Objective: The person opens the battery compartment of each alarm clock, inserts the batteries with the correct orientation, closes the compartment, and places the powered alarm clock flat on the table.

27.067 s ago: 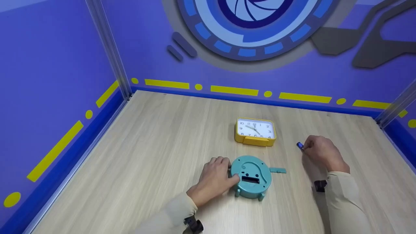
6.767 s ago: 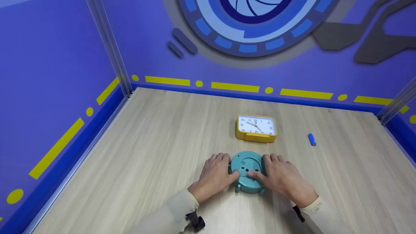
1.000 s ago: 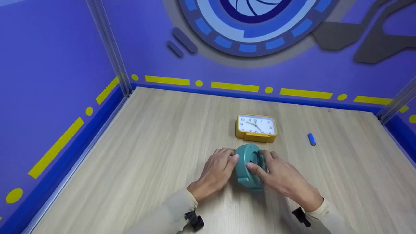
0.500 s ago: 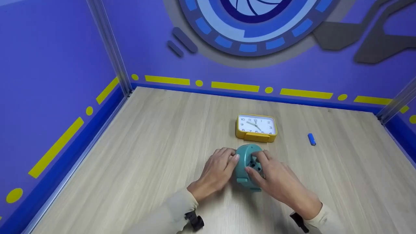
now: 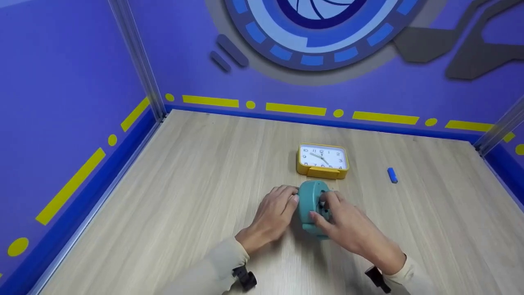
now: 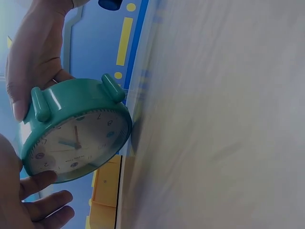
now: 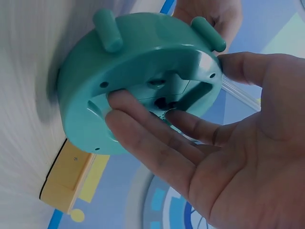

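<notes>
A round teal alarm clock stands tilted up on its edge, with its back turned to the right. My left hand holds its rim, thumb toward the top; in the left wrist view the fingers touch the edge of the white clock face. With its thumb on the rim, my right hand reaches its fingers into the recessed back, as the right wrist view shows. One curled fingertip sits by a dark knob there. Two stubby feet stick out from the rim.
Just behind the teal clock lies a yellow rectangular clock, face up. A small blue cylinder, like a battery, lies to the right on the wooden table. Blue panels wall in the back and sides.
Earlier the clock lay back up with an open battery slot; later both thumbs pressed there. Since then it was tipped up on edge. Lately it turned slightly, right fingers moving into its back.
</notes>
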Tool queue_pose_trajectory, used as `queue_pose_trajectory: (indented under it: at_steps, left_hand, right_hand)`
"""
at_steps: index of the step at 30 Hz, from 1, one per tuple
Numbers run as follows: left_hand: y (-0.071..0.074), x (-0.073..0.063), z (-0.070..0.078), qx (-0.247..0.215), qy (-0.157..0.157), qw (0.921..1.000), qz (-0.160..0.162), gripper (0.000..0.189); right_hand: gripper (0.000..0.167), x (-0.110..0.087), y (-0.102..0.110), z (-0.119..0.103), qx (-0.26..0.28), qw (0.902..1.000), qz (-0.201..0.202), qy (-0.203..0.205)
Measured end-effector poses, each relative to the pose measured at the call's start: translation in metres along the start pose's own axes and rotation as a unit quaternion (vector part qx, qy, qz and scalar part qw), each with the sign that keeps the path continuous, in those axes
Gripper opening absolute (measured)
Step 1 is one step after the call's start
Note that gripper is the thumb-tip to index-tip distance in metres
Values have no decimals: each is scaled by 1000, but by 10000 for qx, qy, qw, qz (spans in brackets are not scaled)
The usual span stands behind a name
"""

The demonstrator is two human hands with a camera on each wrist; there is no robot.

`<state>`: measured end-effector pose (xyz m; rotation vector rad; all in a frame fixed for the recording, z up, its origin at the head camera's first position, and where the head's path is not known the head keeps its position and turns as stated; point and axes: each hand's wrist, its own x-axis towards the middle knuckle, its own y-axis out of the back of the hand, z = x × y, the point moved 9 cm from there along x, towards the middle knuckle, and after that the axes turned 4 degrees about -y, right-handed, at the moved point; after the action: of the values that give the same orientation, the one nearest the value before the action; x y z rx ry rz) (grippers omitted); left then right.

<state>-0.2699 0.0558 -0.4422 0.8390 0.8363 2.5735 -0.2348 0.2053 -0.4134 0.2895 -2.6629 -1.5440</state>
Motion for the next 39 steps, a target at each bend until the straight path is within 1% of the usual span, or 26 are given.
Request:
queue_pose_trajectory:
  at_steps: [3, 7, 9, 11, 12, 15, 18, 22, 26, 30, 31, 33, 37, 39]
  left_hand:
    - [1, 0, 0, -35, 14, 10000, 33, 35]
    - [1, 0, 0, -113, 32, 9999, 61, 36]
    - [1, 0, 0, -174, -19, 9998, 56, 37]
    - [0, 1, 2, -219, -135, 9997, 55, 38]
    - [0, 1, 4, -227, -211, 9995, 45, 38]
    - [0, 2, 9, -242, -462, 9986, 11, 38]
    - [0, 2, 12, -265, -587, 9979, 3, 37]
    - [-1, 2, 10, -216, -533, 9983, -17, 38]
    - [-6, 3, 6, -67, -325, 9993, -152, 40]
    - [-11, 2, 1, -57, -56, 9994, -345, 43]
    - [-12, 2, 0, -78, -4, 9992, -387, 43]
    - [-13, 1, -1, -144, 83, 9989, -444, 44]
    - [-14, -1, -2, -220, 134, 9985, -485, 44]
    - [-15, -2, -1, -208, 133, 9984, -509, 45]
  right_hand:
    - [48, 1, 0, 3, 324, 9993, -118, -139]
    - [37, 2, 0, 5, 860, 9960, -126, -217]
    - [35, 3, 0, 6, 1149, 9930, -99, -250]
    - [40, 5, -1, 9, 1435, 9890, -77, -350]
    - [45, 6, -1, 11, 1536, 9872, -58, -426]
    - [59, 8, 0, 17, 1652, 9841, 3, -650]
    - [61, 10, -1, 20, 1797, 9810, 5, -736]
    - [55, 10, -2, 22, 2146, 9742, -86, -695]
    - [54, 10, -4, 23, 2381, 9685, -196, -699]
    - [66, 11, -2, 23, 2368, 9678, -221, -828]
    - [68, 10, -1, 23, 2322, 9687, -199, -850]
    - [73, 10, 3, 21, 2083, 9746, -89, -813]
    - [73, 6, 12, 13, 1513, 9868, 325, -487]
    - [70, 3, 17, 8, 1265, 9899, 589, -250]
